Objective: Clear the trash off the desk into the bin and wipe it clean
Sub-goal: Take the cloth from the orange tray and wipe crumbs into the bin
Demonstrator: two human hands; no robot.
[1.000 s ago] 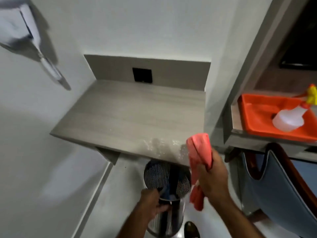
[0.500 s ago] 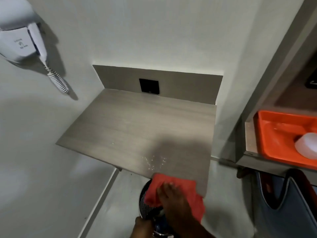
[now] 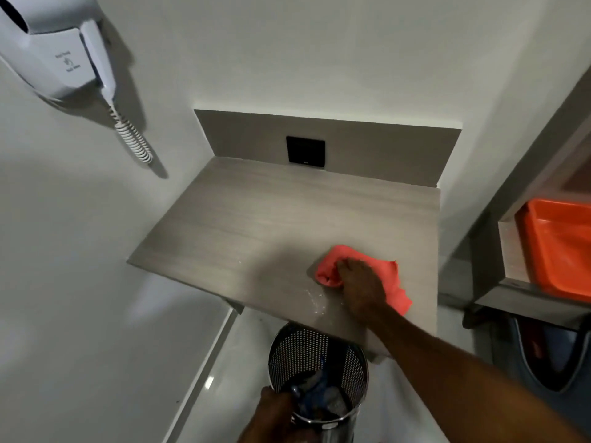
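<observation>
My right hand (image 3: 363, 287) presses a crumpled pink cloth (image 3: 339, 262) flat onto the grey wood-grain desk (image 3: 256, 225), near its front right part. White droplets or specks (image 3: 316, 300) lie on the desk just left of my wrist. Below the desk's front edge, my left hand (image 3: 276, 415) grips the near rim of a perforated metal bin (image 3: 307, 350). Blue and pale trash lies inside the bin.
A white wall-mounted hair dryer (image 3: 57, 49) with a coiled cord hangs at the upper left. A black socket plate (image 3: 305, 150) sits in the desk's back panel. At right, an orange tray (image 3: 558, 244) rests on a shelf, with a blue chair back (image 3: 550, 359) below it.
My right hand carried the pink cloth from beside the bin up onto the desk and pushed it farther in. The view tilted up and left; the spray bottle left the frame.
</observation>
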